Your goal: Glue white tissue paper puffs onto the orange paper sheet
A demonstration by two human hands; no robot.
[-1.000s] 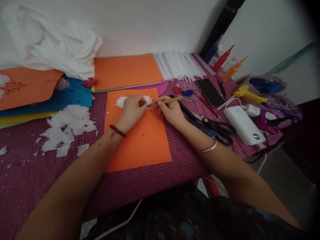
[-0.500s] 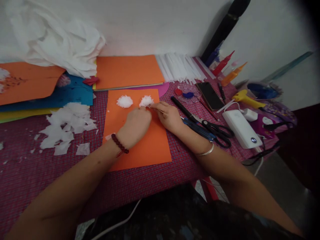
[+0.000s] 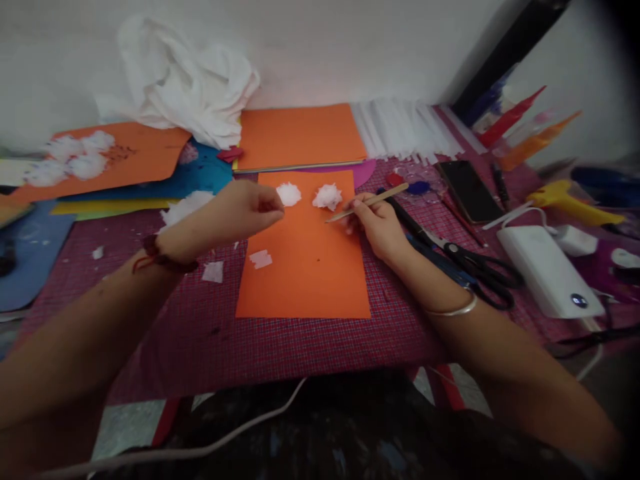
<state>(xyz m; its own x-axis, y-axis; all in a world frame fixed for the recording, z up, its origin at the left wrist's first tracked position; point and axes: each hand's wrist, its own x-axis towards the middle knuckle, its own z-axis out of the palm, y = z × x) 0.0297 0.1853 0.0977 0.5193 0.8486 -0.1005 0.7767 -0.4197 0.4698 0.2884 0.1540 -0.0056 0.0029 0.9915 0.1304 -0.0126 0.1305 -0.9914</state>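
Note:
A pale thin wooden stick slants through my right hand, which is closed around it near the right edge of an orange sheet. The stick's tip points down and left, just below a white shredded-paper tuft. Left of that lies a second white tuft. My left hand hovers over the sheet's left edge, fingers curled together beside the second tuft; whether they hold anything is hidden. A small paper square rests on the sheet, and another square lies on the cloth.
White paper scraps lie partly behind my left hand. To the right are black-handled scissors, a phone, a white power bank and a yellow glue gun. White paper strips lie at the back by another orange sheet.
My left hand has moved left, away from the right tuft. My right hand has drawn back from that tuft, and the stick shows clearly. The view has shifted left.

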